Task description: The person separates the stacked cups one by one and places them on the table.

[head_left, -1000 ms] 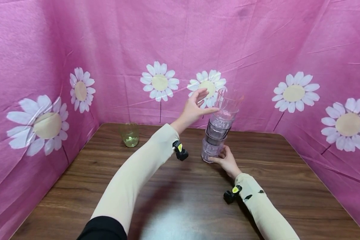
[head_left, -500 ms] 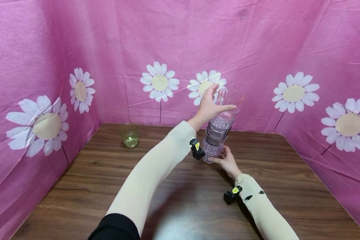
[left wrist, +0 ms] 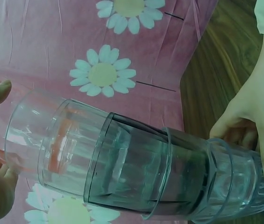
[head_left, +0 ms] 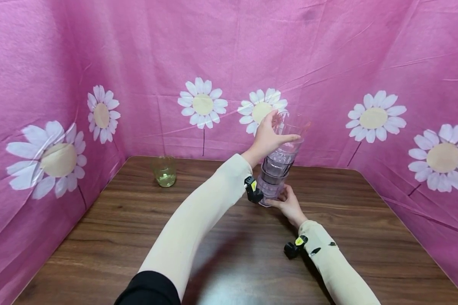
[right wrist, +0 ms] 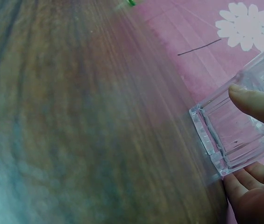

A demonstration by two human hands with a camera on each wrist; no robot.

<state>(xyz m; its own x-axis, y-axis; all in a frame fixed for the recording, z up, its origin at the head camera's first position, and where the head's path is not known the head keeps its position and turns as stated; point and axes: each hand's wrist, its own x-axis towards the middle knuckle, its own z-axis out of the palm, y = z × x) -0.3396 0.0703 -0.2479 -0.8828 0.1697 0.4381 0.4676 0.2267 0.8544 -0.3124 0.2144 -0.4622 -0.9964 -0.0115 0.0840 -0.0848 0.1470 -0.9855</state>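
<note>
**Ana:** Closing in over the last second, the left hand (head_left: 269, 135) has travelled from short of the stack to the top glass (head_left: 291, 129), and now thumb and fingers wrap round its rim.

**Ben:** And the right hand (head_left: 290, 205)?

**Ana:** Down at six o'clock of the stack of glasses (head_left: 276, 169), thumb and fingers curled round the bottom glass (right wrist: 234, 130), pinning it to the wooden table (head_left: 137, 237).

**Ben:** Stack's position?

**Ana:** Standing upright toward the table's far edge, at twelve o'clock from the person, leaning slightly right. Wrist view shows the glasses nested one inside another (left wrist: 132, 163).

**Ben:** Anything else out there?

**Ana:** One yellow-green glass (head_left: 165, 171) at ten o'clock, well apart, beside the pink daisy cloth (head_left: 61, 84)
</note>
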